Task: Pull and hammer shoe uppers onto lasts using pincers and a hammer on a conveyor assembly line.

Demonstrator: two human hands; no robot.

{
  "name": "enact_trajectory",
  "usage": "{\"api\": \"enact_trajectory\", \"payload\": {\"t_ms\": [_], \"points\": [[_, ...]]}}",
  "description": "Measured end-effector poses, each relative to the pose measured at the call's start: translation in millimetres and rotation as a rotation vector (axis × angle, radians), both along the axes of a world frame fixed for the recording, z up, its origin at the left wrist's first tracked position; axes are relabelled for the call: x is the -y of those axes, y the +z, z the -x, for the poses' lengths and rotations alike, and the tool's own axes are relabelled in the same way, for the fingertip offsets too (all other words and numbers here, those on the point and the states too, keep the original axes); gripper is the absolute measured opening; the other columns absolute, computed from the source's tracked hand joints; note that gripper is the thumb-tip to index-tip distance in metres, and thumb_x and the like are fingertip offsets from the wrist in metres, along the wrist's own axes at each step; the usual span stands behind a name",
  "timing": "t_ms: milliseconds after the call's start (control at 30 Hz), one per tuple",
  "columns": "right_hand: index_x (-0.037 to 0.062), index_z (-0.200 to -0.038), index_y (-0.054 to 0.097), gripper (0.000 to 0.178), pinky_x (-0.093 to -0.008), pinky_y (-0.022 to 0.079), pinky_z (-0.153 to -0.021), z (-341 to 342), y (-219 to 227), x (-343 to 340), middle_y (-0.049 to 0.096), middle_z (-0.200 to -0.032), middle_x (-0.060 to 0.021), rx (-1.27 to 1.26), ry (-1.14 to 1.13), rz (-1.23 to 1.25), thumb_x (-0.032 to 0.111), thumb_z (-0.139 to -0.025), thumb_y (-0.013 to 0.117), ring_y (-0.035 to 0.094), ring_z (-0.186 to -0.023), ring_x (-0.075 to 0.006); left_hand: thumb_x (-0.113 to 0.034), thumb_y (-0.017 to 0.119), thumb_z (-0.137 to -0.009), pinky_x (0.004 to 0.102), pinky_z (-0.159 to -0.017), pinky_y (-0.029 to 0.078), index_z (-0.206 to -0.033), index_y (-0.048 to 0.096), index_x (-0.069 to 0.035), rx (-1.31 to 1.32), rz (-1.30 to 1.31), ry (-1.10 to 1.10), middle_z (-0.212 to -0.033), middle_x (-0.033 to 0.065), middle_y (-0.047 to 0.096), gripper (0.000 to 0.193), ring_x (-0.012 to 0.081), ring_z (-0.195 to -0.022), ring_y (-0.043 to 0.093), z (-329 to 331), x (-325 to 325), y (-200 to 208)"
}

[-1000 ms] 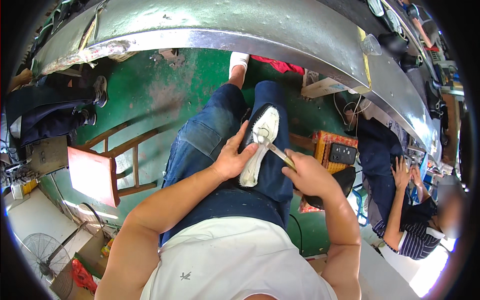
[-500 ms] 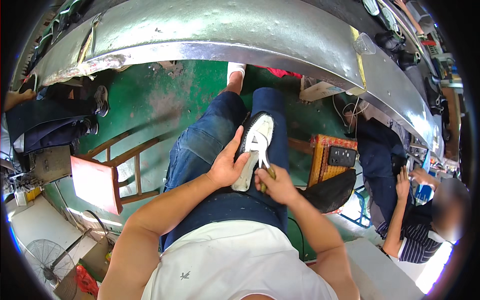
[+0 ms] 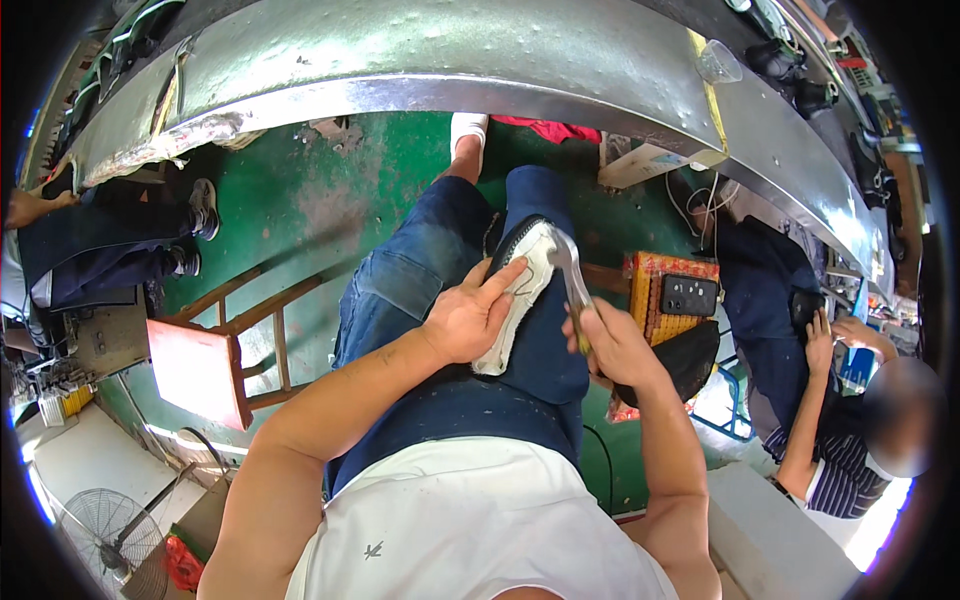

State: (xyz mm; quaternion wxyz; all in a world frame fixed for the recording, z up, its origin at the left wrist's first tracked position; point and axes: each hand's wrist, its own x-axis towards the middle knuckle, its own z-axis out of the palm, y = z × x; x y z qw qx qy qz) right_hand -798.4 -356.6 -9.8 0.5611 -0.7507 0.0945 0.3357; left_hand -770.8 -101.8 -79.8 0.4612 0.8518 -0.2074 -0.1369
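A shoe (image 3: 536, 268) lies sole-up along my right thigh, its underside whitish and its toe edge dark. My left hand (image 3: 470, 318) holds it from the left, with fingers stretched over the white underside near the middle. My right hand (image 3: 612, 345) grips lasting pincers (image 3: 573, 272) by their yellowish handles, to the right of the shoe. The curved metal head of the pincers is beside the toe's right edge; whether it touches the shoe I cannot tell.
A metal-covered bench (image 3: 400, 45) curves across the front. A wooden stool (image 3: 200, 370) stands at left. At right, a phone (image 3: 690, 296) lies on a woven seat (image 3: 650, 315) next to a black cloth (image 3: 685, 360). A co-worker (image 3: 835, 440) sits beyond; another person's legs (image 3: 120, 225) show at left.
My right hand and the pincers have moved right and forward, from the shoe's middle to beside its toe. My left fingers now reach across the underside, and the shoe has turned a little.
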Motion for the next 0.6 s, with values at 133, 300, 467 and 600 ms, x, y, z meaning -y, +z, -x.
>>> {"api": "enact_trajectory", "payload": {"t_ms": [133,300,467,600], "points": [[-0.0005,-0.101,0.062,0.045,-0.0324,0.049,-0.059,-33.9,-14.0,-9.8,0.065,-0.077,-0.0072,0.184,0.275,0.215,0.038,-0.109,0.041,0.062,-0.064,-0.0164,-0.023,0.050,-0.102,0.0515,-0.091,0.056,-0.152,0.043,-0.027,-0.041,-0.138,-0.063,-0.144,0.0385,0.044,0.051,0.0515,-0.104,0.065,3.8,1.4,5.7],[-0.0026,-0.090,0.059,0.049,-0.0372,0.052,-0.066,-34.5,-6.8,-14.7,0.066,-0.074,-0.0132,0.240,0.231,0.182,0.038,-0.109,0.041,0.066,-0.066,-0.0237,-0.019,0.050,-0.103,0.0482,-0.101,0.052,-0.160,0.031,-0.024,-0.075,-0.213,-0.072,-0.155,0.0329,0.034,0.060,0.0519,-0.118,0.059,8.4,-1.5,9.0],[-0.0026,-0.102,0.059,0.039,-0.0443,0.053,-0.071,-10.8,-16.2,-21.3,0.067,-0.081,-0.0191,0.430,0.190,0.199,0.034,-0.107,0.046,0.067,-0.075,-0.0347,-0.028,0.054,-0.103,0.0454,-0.114,0.038,-0.158,-0.009,0.005,-0.211,-0.063,0.087,-0.157,0.0318,0.032,0.090,0.0487,-0.136,0.046,16.9,2.3,-4.5],[-0.0018,-0.111,0.058,0.035,-0.0519,0.052,-0.076,11.7,-24.0,-21.0,0.068,-0.088,-0.0248,0.492,0.392,0.427,0.032,-0.104,0.052,0.067,-0.086,-0.0451,-0.029,0.060,-0.101,0.0429,-0.118,0.033,-0.158,-0.015,0.001,-0.385,-0.190,0.051,-0.158,0.0328,0.031,0.099,0.0446,-0.143,0.040,9.2,3.2,-1.9]]}}
